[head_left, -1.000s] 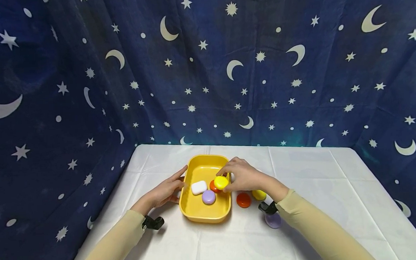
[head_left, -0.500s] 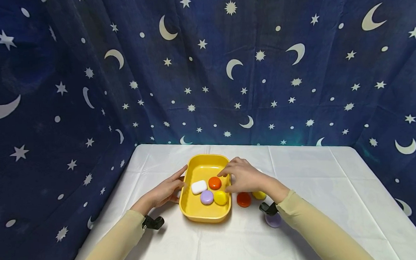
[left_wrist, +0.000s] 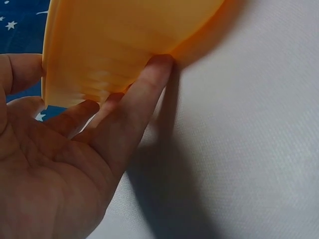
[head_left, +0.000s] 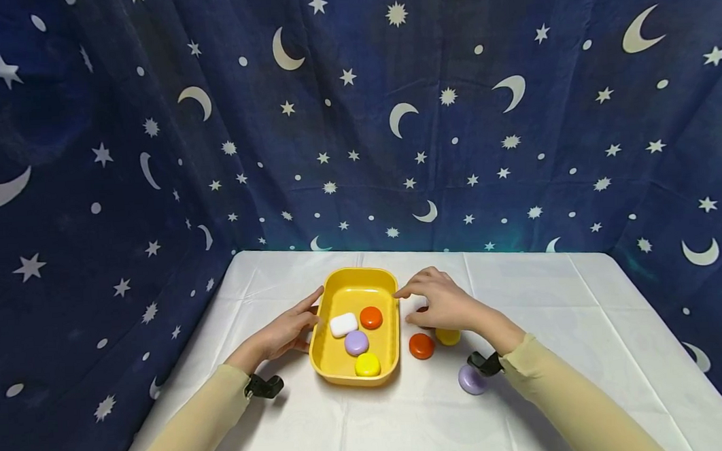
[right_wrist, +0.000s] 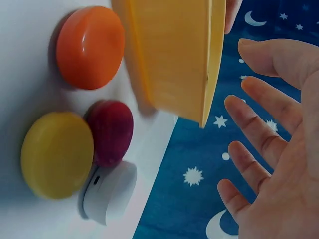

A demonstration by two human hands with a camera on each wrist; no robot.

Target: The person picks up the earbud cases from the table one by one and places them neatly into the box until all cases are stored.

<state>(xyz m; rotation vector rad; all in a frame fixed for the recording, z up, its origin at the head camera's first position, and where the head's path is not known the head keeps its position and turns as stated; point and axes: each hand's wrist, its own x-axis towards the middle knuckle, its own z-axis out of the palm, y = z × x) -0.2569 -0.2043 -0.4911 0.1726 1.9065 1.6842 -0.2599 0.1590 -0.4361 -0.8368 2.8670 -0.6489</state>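
Bracing the tray [head_left: 354, 299] from outside: left hand [head_left: 287, 331], fingertips against its left wall, fingers extended rather than wrapped round it. Right hand [head_left: 441, 303] is off the tray's right side, fingers spread, holding nothing, above the loose pieces.

Tray sits on the white-covered table [head_left: 563, 337], between the hands. Inside: white case [head_left: 344, 325] and red case [head_left: 370, 317] side by side, purple case [head_left: 357, 343] just nearer the person, yellow case [head_left: 367, 365] by the near wall.

Outside, right of tray: orange-red case [head_left: 422, 346] nearest it, then loose yellow case [right_wrist: 57, 155], dark red case [right_wrist: 112, 133] and loose white case [right_wrist: 110, 194] clustered; can't tell if they all touch. Loose purple case [head_left: 472, 379] is beside the right wrist's black mount [head_left: 486, 364]. Star-and-moon curtain [head_left: 368, 133] behind.
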